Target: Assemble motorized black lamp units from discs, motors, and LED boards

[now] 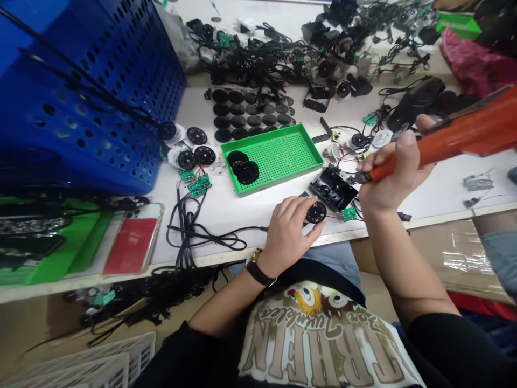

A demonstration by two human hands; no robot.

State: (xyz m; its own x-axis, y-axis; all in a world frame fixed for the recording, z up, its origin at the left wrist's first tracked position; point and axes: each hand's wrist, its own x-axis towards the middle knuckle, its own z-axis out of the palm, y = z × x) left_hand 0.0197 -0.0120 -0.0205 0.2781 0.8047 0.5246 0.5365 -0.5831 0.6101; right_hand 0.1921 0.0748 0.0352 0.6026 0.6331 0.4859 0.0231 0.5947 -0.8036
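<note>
My left hand (287, 229) grips a round black disc part (315, 212) between thumb and fingers, close to the table's front edge. In my right hand (398, 170) is an orange electric screwdriver (456, 132), its dark tip angled left over an open black plastic housing (334, 188). Just below that housing lies a small green circuit board (348, 214) with thin wires. A green perforated tray (278, 181) sits behind my left hand, with several black discs (247, 172) at its left end and tiny bits scattered over its floor.
A large blue perforated crate (133, 64) stands at the left. Black cables (188, 226) and wired green boards (199, 185) lie between it and my left hand. Rows of dark discs (254, 119) sit behind the tray. Tangled cables and parts (258, 59) cover the back. A red-covered item (131, 245) lies front left.
</note>
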